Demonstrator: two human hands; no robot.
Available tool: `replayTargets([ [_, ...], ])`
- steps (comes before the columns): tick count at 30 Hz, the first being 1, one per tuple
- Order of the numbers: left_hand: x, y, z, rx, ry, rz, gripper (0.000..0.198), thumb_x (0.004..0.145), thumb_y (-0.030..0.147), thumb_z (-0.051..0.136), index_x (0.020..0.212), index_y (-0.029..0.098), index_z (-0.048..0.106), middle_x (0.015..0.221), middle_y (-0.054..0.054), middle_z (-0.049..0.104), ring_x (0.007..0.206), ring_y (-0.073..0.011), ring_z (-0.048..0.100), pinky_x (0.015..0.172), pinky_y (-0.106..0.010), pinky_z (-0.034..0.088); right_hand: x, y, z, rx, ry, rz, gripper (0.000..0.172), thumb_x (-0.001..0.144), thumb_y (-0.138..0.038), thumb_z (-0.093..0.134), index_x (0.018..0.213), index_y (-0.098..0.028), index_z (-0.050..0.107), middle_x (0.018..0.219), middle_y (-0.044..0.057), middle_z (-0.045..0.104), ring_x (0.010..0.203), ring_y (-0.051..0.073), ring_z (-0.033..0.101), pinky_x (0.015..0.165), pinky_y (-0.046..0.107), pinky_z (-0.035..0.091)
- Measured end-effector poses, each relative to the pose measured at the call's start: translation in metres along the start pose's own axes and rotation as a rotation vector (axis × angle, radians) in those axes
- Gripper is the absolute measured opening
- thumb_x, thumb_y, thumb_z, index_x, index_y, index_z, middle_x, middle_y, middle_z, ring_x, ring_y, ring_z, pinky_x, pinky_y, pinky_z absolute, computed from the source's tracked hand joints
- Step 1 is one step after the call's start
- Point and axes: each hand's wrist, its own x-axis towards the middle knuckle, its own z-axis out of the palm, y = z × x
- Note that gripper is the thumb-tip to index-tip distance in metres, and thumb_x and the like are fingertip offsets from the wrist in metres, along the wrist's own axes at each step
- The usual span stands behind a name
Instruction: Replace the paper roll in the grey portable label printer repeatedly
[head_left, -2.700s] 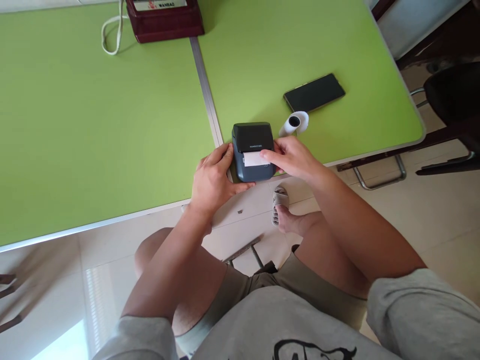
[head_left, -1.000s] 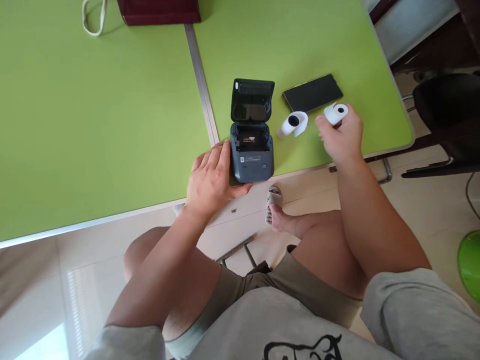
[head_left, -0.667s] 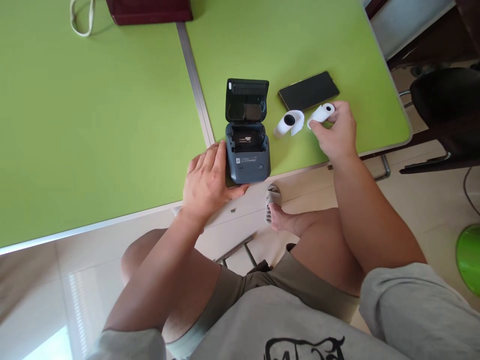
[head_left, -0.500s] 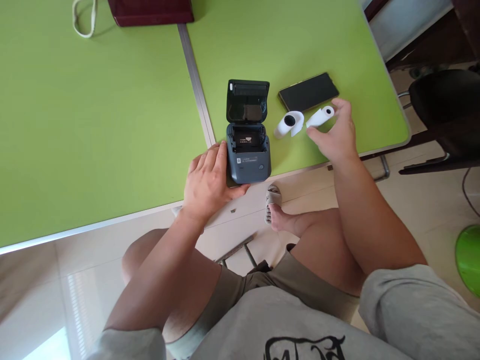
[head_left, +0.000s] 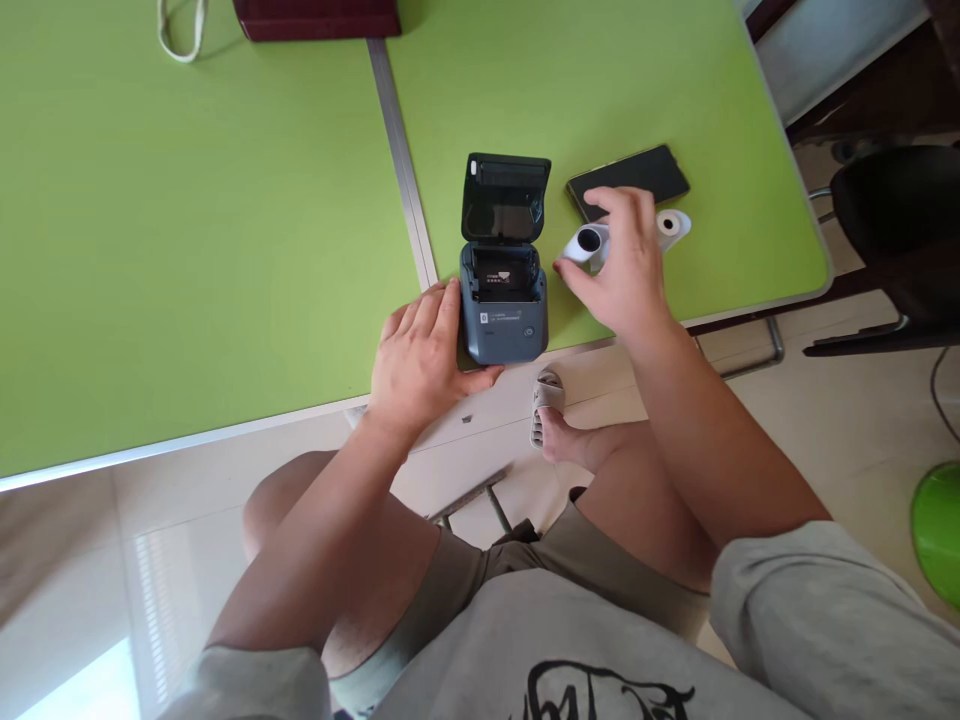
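A small dark grey label printer [head_left: 502,300] stands near the front edge of the green table [head_left: 225,250], its lid tipped up and its paper bay empty. My left hand [head_left: 420,360] grips the printer's left side and front corner. My right hand [head_left: 622,265] hovers with curled fingers over a white paper roll [head_left: 587,242] just right of the printer, thumb and fingers closing around it. A second white roll [head_left: 673,224] lies alone on the table further right.
A black phone [head_left: 630,178] lies behind the rolls. A dark red box [head_left: 315,18] and a white cord [head_left: 180,30] sit at the table's far edge. A metal seam [head_left: 401,170] divides the tabletop. A black chair [head_left: 892,220] stands at right.
The printer lid went from closed to open. My right hand set the roll it held down on the table at right and moved left onto the other roll. My left hand stayed put.
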Motion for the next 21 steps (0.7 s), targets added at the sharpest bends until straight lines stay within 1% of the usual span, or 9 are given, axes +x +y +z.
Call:
replayTargets([
  [5,-0.001,-0.001,0.002,0.007,0.009,0.002,0.110,0.086,0.088,0.055,0.159,0.008,0.042,0.154,-0.024,0.060,0.142,-0.0384,0.058,0.117,-0.046,0.045,-0.002,0.005,0.003,0.004,-0.009,0.071,0.065,0.079,-0.028,0.077,0.137,-0.029,0.047,0.128,0.012,0.067,0.122,0.035,0.067,0.112,0.064,0.052],
  [8,-0.001,0.000,0.002,-0.006,0.008,-0.003,0.109,0.085,0.089,0.055,0.159,0.010,0.042,0.154,-0.024,0.059,0.143,-0.0382,0.058,0.117,-0.046,0.044,-0.002,0.001,0.006,0.100,0.062,0.119,0.062,0.079,-0.030,0.076,0.134,-0.029,0.048,0.121,0.008,0.070,0.114,0.031,0.069,0.106,0.059,0.056],
  [10,-0.001,0.000,0.001,-0.018,0.001,-0.007,0.110,0.085,0.090,0.054,0.159,0.009,0.042,0.155,-0.025,0.058,0.143,-0.0385,0.058,0.117,-0.046,0.044,-0.002,-0.006,0.005,0.207,0.106,0.141,0.052,0.081,-0.033,0.074,0.127,-0.030,0.051,0.120,0.006,0.071,0.112,0.030,0.070,0.102,0.056,0.058],
  [12,0.000,0.000,0.001,-0.027,-0.011,-0.006,0.111,0.084,0.090,0.055,0.159,0.010,0.041,0.155,-0.025,0.058,0.143,-0.0391,0.057,0.117,-0.047,0.044,-0.002,-0.019,0.001,0.290,0.114,0.138,0.039,0.084,-0.034,0.072,0.119,-0.032,0.056,0.122,0.006,0.071,0.113,0.029,0.070,0.101,0.054,0.060],
  [14,0.000,0.000,0.000,-0.030,-0.021,-0.005,0.111,0.084,0.090,0.055,0.159,0.010,0.041,0.155,-0.025,0.057,0.144,-0.0397,0.057,0.117,-0.048,0.044,-0.003,-0.036,-0.005,0.316,0.099,0.109,0.032,0.086,-0.035,0.071,0.116,-0.033,0.061,0.127,0.006,0.069,0.119,0.030,0.068,0.105,0.053,0.059],
  [17,0.000,0.001,0.000,-0.021,-0.027,-0.004,0.110,0.087,0.089,0.051,0.159,0.007,0.041,0.155,-0.026,0.057,0.145,-0.0394,0.056,0.118,-0.048,0.043,-0.002,-0.064,-0.012,0.307,0.044,0.047,0.036,0.087,-0.036,0.069,0.122,-0.035,0.063,0.132,0.005,0.068,0.130,0.031,0.065,0.113,0.053,0.056],
  [19,-0.001,0.001,-0.001,-0.014,-0.029,0.001,0.110,0.089,0.088,0.049,0.159,0.005,0.040,0.155,-0.027,0.057,0.145,-0.0389,0.055,0.118,-0.047,0.043,0.002,-0.078,-0.013,0.289,-0.041,0.001,0.038,0.087,-0.034,0.068,0.125,-0.036,0.063,0.132,0.004,0.070,0.129,0.030,0.066,0.117,0.051,0.054],
  [21,-0.001,0.002,0.000,-0.007,-0.023,0.010,0.110,0.089,0.087,0.049,0.160,0.004,0.038,0.156,-0.027,0.057,0.145,-0.0385,0.056,0.118,-0.047,0.043,0.008,-0.085,-0.011,0.229,-0.120,-0.037,0.036,0.084,-0.029,0.069,0.119,-0.037,0.064,0.128,0.002,0.074,0.124,0.029,0.068,0.117,0.050,0.054],
])
